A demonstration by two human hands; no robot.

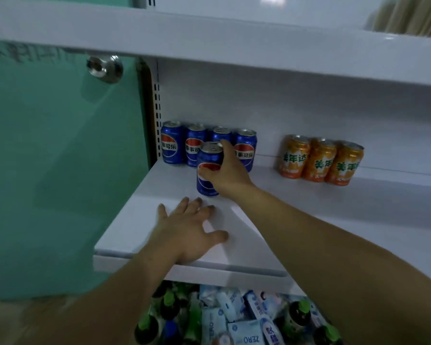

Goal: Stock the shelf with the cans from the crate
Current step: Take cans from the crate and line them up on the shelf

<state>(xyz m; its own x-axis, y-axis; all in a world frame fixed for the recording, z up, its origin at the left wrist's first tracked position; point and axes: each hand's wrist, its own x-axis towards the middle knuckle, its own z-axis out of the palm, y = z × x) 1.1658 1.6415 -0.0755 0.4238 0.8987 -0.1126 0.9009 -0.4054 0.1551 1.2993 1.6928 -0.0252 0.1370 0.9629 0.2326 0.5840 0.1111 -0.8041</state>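
Blue metal is what your fingers are curled round. The thumb is on the near face and the others wrap over the far side and rim of the blue can, so your right hand grips it from its right. The can stands upright with its base at the shelf; you cannot tell whether it rests fully on it. It sits just in front of the row of four blue cans lined along the back wall at the left end. Your left hand lies flat on the shelf near the front edge, fingers spread, holding nothing. Three orange cans stand together further right, apart from the blue ones. An upper shelf runs overhead. Left of the unit is a green panel with a metal knob. Below the shelf lie green-capped bottles and pale blue packets.
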